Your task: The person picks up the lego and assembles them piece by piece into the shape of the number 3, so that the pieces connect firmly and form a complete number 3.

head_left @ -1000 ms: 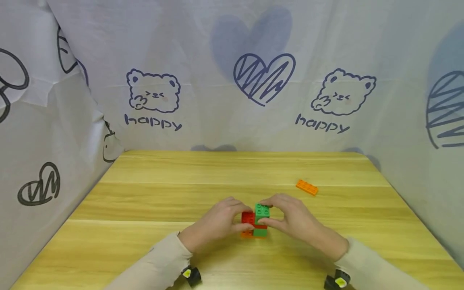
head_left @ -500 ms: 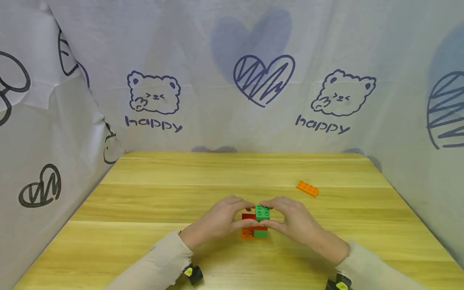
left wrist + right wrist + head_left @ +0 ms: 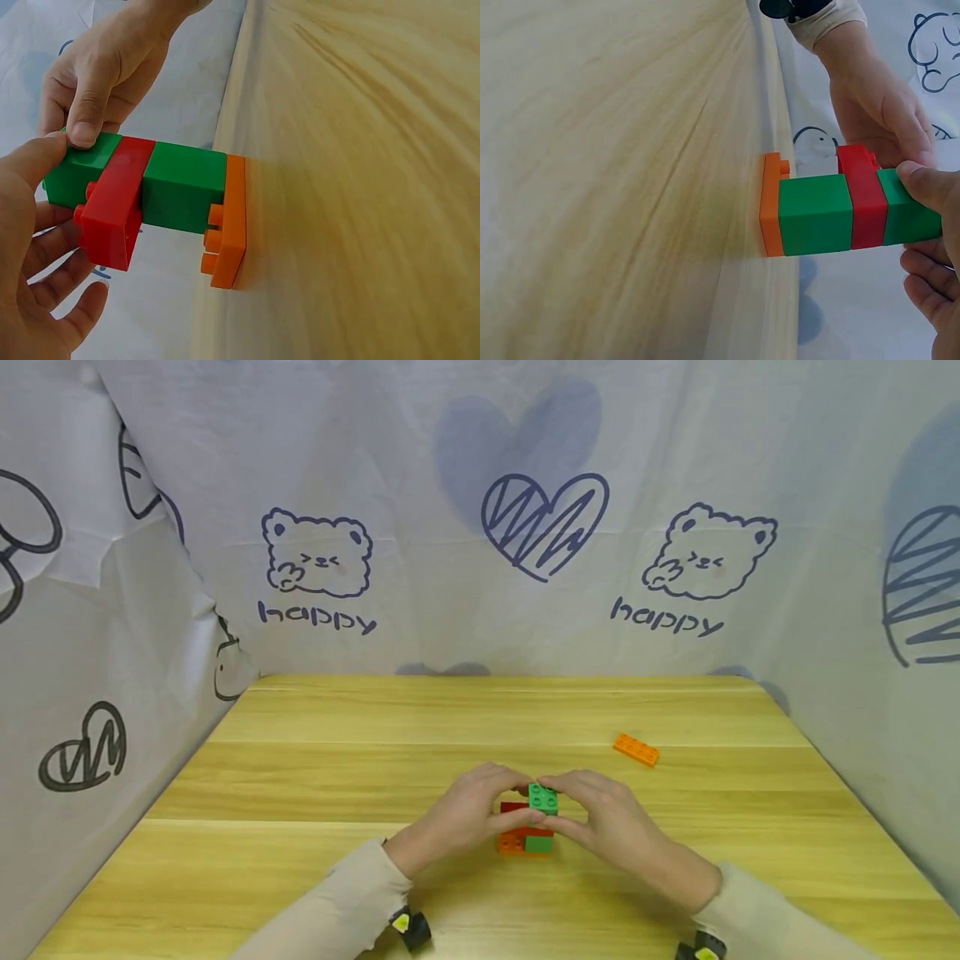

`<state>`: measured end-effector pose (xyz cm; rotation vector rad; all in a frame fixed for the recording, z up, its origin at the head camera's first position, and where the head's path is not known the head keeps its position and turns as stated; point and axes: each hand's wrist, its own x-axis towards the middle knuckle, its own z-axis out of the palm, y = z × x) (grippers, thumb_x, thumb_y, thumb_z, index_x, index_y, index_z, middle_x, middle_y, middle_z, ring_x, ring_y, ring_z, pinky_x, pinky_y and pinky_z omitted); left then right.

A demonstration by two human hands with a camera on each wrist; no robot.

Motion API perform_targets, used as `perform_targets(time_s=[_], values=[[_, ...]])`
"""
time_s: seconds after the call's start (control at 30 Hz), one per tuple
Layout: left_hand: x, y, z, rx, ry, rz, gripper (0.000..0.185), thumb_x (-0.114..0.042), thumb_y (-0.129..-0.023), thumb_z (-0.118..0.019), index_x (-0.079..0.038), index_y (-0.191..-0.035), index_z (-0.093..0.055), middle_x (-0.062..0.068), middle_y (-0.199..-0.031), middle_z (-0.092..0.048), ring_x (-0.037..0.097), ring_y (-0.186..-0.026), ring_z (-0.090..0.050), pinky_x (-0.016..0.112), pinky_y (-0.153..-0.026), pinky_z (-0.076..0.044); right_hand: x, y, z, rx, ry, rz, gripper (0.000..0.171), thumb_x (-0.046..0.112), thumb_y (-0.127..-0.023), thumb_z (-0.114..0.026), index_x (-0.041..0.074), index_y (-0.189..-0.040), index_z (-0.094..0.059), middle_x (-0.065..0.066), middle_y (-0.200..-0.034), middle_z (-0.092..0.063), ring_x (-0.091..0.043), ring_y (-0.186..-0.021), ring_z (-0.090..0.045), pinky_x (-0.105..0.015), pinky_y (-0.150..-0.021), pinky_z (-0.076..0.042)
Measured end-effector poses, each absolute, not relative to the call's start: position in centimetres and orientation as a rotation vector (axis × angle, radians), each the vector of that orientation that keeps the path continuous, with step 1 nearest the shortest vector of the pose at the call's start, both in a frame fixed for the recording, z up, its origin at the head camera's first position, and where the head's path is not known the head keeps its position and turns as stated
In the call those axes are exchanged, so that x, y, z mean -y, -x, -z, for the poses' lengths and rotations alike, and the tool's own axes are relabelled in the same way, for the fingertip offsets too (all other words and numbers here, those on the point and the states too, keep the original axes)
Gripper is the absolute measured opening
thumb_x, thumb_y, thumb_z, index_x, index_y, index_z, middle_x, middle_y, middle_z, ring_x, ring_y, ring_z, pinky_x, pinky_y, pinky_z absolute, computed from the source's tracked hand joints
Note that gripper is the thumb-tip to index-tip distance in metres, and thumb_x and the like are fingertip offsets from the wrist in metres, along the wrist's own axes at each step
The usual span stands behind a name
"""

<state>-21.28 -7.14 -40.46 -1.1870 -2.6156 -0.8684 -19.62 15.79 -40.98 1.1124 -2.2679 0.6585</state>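
I see L hand [image 3: 461,810] has slid from red brick [image 3: 112,214] to pinch top green brick [image 3: 543,797]; R hand [image 3: 615,814] pinches it too, so prob. steadier. Brick stack [image 3: 847,210] upright on tabletop [image 3: 360,777], btwn both.

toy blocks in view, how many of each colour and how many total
Orange: 2 (base plate, loose plate)
Green: 2 (lower block, top block)
Red: 1 (red block between the greens)
Total: 5
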Motion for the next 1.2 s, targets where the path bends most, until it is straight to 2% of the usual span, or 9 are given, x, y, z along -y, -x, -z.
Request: perform_targets(time_s=[0.23,0.53,0.77,0.97,1.2], values=[[7.2,21.3,40.6,2.615,1.186,0.913,0.037,-0.045,-0.092,-0.065,-0.017,-0.117,-0.069,-0.007,-0.107,-0.067,0.011,-0.100,-0.057,0.029,-0.083,-0.049,-15.9,19.6,40.8,2.289,-1.134,-0.652,0.049,0.028,-0.079,-0.083,0.006,-0.120,-0.067,-0.002,-0.107,-0.069,-0.017,-0.094,-0.067,-0.032,-0.078,-0.056],[7.2,21.3,40.5,2.598,1.197,0.886,0.039,-0.041,-0.092,-0.068,-0.013,-0.118,-0.068,-0.004,-0.107,-0.068,0.014,-0.101,-0.059,0.031,-0.085,-0.050,-17.5,20.0,40.6,2.301,-1.192,-0.628,0.056,0.039,-0.084,-0.077,0.007,-0.128,-0.062,-0.002,-0.115,-0.067,-0.018,-0.102,-0.064,-0.036,-0.083,-0.055],[7.2,21.3,40.4,2.639,1.181,0.919,0.041,-0.040,-0.091,-0.070,-0.012,-0.121,-0.067,-0.002,-0.107,-0.069,0.018,-0.097,-0.061,0.030,-0.080,-0.050,-19.1,20.8,40.0,2.419,-1.078,-0.600,0.053,0.040,-0.087,-0.073,0.009,-0.129,-0.062,-0.002,-0.119,-0.066,-0.019,-0.106,-0.062,-0.041,-0.086,-0.053],[7.1,21.5,40.6,2.652,1.185,1.000,0.044,-0.039,-0.089,-0.072,-0.010,-0.121,-0.065,0.001,-0.105,-0.069,0.013,-0.092,-0.061,0.023,-0.074,-0.050,-20.4,21.9,39.6,2.562,-0.910,-0.572,0.050,0.038,-0.089,-0.071,0.009,-0.129,-0.061,-0.006,-0.122,-0.065,-0.027,-0.110,-0.061,-0.049,-0.093,-0.049],[7.0,21.7,40.8,2.674,1.176,1.042,0.044,-0.038,-0.087,-0.075,-0.010,-0.121,-0.065,-0.001,-0.104,-0.068,0.010,-0.092,-0.060,0.022,-0.075,-0.050,-21.7,23.4,40.2,2.616,-0.798,-0.512,0.050,0.038,-0.090,-0.071,0.005,-0.126,-0.063,-0.012,-0.122,-0.065,-0.032,-0.112,-0.059,-0.051,-0.094,-0.047]])
